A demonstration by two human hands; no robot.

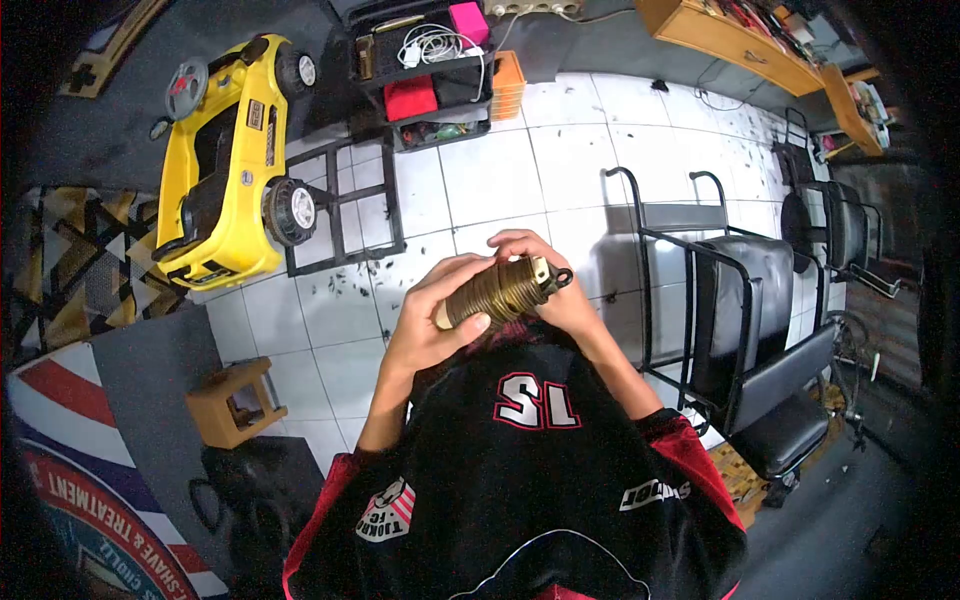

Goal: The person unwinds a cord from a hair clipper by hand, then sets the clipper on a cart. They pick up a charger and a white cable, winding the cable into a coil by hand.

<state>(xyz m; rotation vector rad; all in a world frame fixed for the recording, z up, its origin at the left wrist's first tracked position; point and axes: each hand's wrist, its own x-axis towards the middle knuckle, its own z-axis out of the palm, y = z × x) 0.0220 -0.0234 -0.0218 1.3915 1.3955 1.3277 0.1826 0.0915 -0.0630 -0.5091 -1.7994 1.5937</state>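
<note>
A gold-brown hair clipper (497, 294) with a ribbed body, its rings running around it, is held up in front of my chest. A black hanging loop sticks out at its right end. My left hand (425, 318) wraps around the left end, thumb along the near side and fingers over the far side. Against the far right side is my right hand (560, 300), its fingers curled behind the clipper and partly hidden by it.
White floor tiles (490, 180) are strewn with dark hair clippings. A yellow toy car (230, 170) stands left near a black metal frame (345, 200). Behind are a black cart (430, 90) and a wooden drawer cabinet (750, 45). Black chairs (750, 320) line the right; a small wooden stool (230, 400) is left.
</note>
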